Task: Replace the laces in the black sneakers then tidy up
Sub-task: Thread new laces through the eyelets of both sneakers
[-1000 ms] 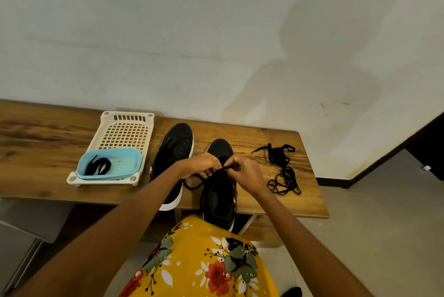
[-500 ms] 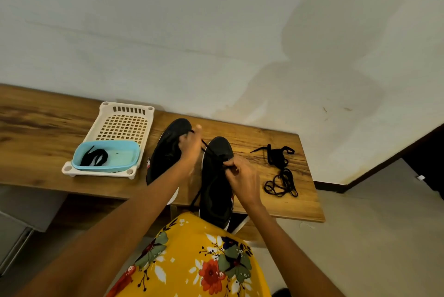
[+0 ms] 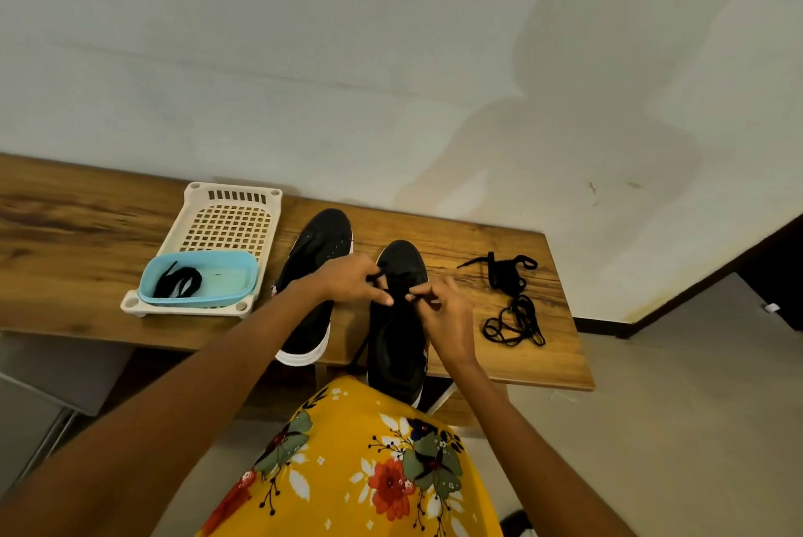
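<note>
You are mid-lacing the right sneaker (image 3: 397, 319), which lies at the near edge of the surface (image 3: 499, 241). Both your left hand (image 3: 353, 281) and right hand (image 3: 447, 319) have fingers pinched on the lace (image 3: 413, 297) over its eyelets. Next, I judge, feed an end through the next eyelet and pull even. Beyond lie the other sneaker (image 3: 317, 275), loose laces (image 3: 512, 306), a tray (image 3: 226, 228), then the wall (image 3: 347, 58).

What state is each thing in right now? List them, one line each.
Left hand: pinches the lace over the right sneaker.
Right hand: pinches the lace too.
Right sneaker: on the table, heel past the edge, being laced.
Left sneaker: flat on the table, untouched.
Loose laces: tangled on the table.
Blue tub: open, holds a black lace, sits in the white basket.
</note>
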`<action>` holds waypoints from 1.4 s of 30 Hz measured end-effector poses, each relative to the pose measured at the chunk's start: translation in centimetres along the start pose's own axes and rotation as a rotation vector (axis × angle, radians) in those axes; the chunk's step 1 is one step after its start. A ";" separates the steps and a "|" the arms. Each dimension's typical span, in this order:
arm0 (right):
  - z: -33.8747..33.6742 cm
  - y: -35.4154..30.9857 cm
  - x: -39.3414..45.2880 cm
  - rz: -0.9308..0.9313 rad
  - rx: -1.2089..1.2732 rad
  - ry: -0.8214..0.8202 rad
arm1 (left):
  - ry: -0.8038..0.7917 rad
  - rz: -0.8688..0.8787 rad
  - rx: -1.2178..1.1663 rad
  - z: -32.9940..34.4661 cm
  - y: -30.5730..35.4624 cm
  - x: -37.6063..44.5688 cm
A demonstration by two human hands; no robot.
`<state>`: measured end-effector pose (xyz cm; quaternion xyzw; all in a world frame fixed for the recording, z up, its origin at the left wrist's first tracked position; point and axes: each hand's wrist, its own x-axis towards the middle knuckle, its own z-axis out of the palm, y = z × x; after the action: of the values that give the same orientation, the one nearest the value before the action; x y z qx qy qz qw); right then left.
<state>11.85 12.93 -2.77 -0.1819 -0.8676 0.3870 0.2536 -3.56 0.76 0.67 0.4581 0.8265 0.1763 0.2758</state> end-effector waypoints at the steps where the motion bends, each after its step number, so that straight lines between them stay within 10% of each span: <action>1: -0.2 -0.1 0.0 0.020 0.020 0.008 | 0.028 -0.016 -0.044 -0.2 0.0 0.1; 12: -3.4 2.1 -0.7 0.773 0.890 0.492 | -0.028 -0.274 -0.201 -0.4 0.0 -0.4; 17: -4.4 2.9 0.7 0.815 0.546 0.187 | -0.034 -0.421 -0.531 -1.1 1.4 -0.3; 24: -1.6 1.1 0.5 0.520 -0.124 -0.014 | 0.238 -0.358 0.443 0.1 4.1 0.1; 29: -1.3 0.1 -0.1 0.340 -0.170 0.083 | 0.005 0.118 0.298 0.3 3.1 1.0; 35: -1.3 0.4 -0.5 0.020 -0.229 -0.295 | 0.063 0.175 0.173 1.1 2.6 1.4; 42: -1.5 1.1 0.5 0.150 -0.247 -0.343 | -0.104 0.091 -0.142 1.1 2.4 1.5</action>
<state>12.47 14.77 -2.62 -0.2072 -0.9229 0.3209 0.0488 -1.92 3.33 0.66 0.4831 0.7748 0.2229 0.3415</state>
